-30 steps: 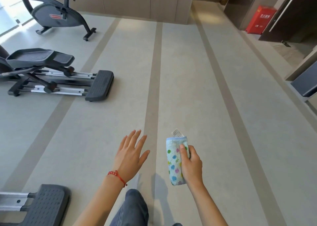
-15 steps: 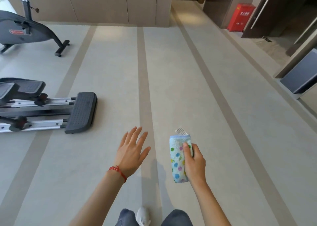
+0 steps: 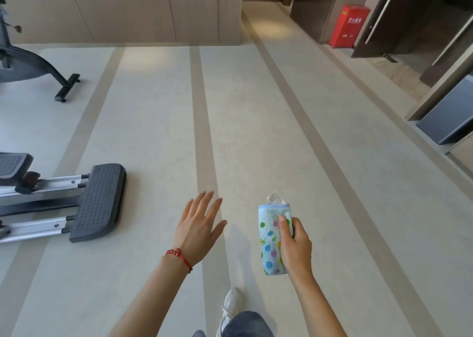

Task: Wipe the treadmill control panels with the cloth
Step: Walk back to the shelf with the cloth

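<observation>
Gym room: pale grey floor (image 3: 158, 137) with darker stripes running toward beige wall panels at the top of frame. Compared with a second ago, the view has swung right; the dark elliptical trainer with studded grey footplate (image 3: 98, 202) now sits at the left edge, the red fire cabinet (image 3: 349, 26) larger at upper right. No treadmill or control panel is visible, so wiping has not begun; the person appears in transit. Right hand (image 3: 297, 247), lower centre-right, grips the folded pale-blue spotted terry cloth (image 3: 270, 239). Left hand (image 3: 198, 230), lower centre, is spread and empty.
</observation>
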Available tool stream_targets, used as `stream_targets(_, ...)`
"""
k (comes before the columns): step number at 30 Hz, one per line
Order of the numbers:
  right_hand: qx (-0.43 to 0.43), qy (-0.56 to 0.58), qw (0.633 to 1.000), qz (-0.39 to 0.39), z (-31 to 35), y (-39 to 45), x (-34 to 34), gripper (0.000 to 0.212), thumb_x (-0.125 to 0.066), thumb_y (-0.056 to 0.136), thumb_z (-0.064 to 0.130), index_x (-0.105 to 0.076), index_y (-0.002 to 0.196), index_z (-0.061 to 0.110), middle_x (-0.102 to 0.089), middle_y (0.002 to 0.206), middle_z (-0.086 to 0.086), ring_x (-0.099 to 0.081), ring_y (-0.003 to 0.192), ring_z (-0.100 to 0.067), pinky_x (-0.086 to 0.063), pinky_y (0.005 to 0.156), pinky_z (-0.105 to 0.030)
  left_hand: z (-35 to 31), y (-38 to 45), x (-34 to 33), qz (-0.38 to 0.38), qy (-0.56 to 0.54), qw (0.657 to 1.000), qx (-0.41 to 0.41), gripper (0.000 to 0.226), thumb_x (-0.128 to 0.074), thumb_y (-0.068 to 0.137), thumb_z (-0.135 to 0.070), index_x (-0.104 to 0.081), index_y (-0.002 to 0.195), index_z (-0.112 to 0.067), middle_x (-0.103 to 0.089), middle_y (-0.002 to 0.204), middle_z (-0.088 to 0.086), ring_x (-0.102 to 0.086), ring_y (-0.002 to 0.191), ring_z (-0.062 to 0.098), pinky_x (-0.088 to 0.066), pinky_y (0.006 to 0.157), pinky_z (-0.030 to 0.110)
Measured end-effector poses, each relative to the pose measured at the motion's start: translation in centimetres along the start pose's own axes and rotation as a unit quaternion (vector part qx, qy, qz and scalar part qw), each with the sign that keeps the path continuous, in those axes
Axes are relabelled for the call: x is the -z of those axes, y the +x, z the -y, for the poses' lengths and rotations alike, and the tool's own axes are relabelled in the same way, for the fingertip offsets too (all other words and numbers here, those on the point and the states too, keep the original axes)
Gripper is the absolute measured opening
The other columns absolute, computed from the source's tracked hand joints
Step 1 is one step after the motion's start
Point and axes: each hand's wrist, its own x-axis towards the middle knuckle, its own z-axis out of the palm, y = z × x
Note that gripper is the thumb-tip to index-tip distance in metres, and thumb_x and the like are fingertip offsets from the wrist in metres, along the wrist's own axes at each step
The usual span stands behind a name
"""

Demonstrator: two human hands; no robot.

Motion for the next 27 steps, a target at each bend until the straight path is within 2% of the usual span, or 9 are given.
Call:
stream_targets(7, -0.013, 0.007, 0.998, -0.058, 2.0, 8.2, 2.0, 0.026, -0.046, 0.094, 0.033, -0.046, 0.071, 0.022, -0.058, 0.067, 0.005, -0.057, 0.060, -0.010, -0.040, 0.050, -0.020, -2.5, 11.5, -0.7, 0.011, -0.002, 0.997, -0.076, 0.066, -0.015, 0.098, -0.051, -0.059, 0.121, -0.008, -0.056, 0.127, 0.015, -0.051, 0.119, 0.033, -0.037, 0.097, 0.048)
stream_targets(15, -0.083, 0.058, 0.976, -0.193, 1.0, 13.7, 6.8, 0.026, -0.047, 0.094, 0.035, -0.047, 0.071, 0.022, -0.061, 0.071, 0.002, -0.061, 0.063, -0.012, -0.042, 0.053, -0.021, -8.5, 22.7, -4.4, 0.051, -0.028, 0.971, -0.231, 0.065, -0.015, 0.098, -0.051, -0.057, 0.123, -0.008, -0.055, 0.129, 0.015, -0.050, 0.120, 0.034, -0.036, 0.098, 0.051)
stream_targets(20, -0.127, 0.080, 0.942, -0.300, 0.4, 16.2, 9.7, 0.027, -0.047, 0.094, 0.035, -0.046, 0.071, 0.021, -0.061, 0.070, 0.004, -0.060, 0.063, -0.009, -0.042, 0.052, -0.019, -13.7, 29.0, -6.4, 0.065, -0.045, 0.934, -0.348, 0.065, -0.014, 0.099, -0.049, -0.057, 0.123, -0.007, -0.055, 0.129, 0.016, -0.051, 0.120, 0.034, -0.037, 0.097, 0.051)
stream_targets(23, -0.152, 0.103, 0.910, -0.372, 0.4, 17.4, 11.1, 0.026, -0.046, 0.094, 0.034, -0.050, 0.077, 0.014, -0.061, 0.071, 0.004, -0.060, 0.062, -0.007, -0.041, 0.051, -0.017, -16.6, 32.7, -7.7, 0.075, -0.054, 0.902, -0.423, 0.064, -0.014, 0.099, -0.048, -0.057, 0.122, -0.007, -0.056, 0.128, 0.016, -0.051, 0.119, 0.034, -0.040, 0.095, 0.051)
stream_targets(27, -0.180, 0.143, 0.859, -0.457, 0.4, 18.6, 12.6, 0.029, -0.047, 0.094, 0.034, -0.047, 0.070, 0.017, -0.060, 0.066, 0.002, -0.059, 0.059, -0.011, -0.042, 0.051, -0.019, -20.4, 36.7, -9.2, 0.083, -0.085, 0.855, -0.505, 0.058, -0.017, 0.100, -0.047, -0.051, 0.126, -0.009, -0.054, 0.130, 0.017, -0.041, 0.123, 0.030, -0.035, 0.101, 0.048)
